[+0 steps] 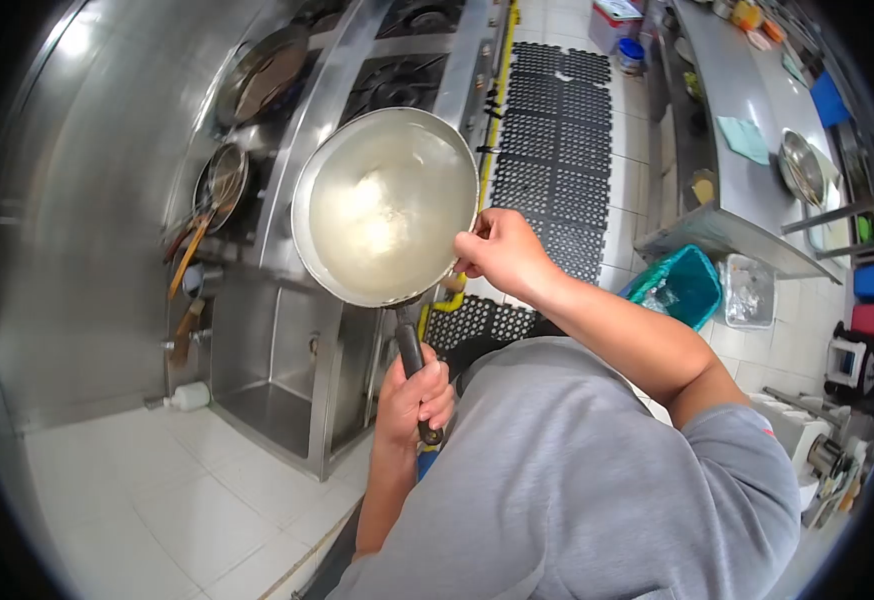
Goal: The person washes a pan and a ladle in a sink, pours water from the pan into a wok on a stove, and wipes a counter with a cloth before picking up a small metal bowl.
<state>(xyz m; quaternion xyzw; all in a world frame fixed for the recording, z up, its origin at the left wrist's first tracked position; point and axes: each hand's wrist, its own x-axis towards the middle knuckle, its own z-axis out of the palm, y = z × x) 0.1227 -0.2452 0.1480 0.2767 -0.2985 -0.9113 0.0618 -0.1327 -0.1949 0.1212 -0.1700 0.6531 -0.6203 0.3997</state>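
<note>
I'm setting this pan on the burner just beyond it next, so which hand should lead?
Probably left: your left hand wraps the handle of the pan, while your right hand only has fingertips at its rim.

Single wide, round-edged view: head-worn camera looks forward and down over grey shirt (597, 460), pan (387, 205) within arm's reach.

A round, pale-metal pan (387, 205) with a dark handle (410, 345) hangs near the stove (397, 85), its inside facing up.
</note>
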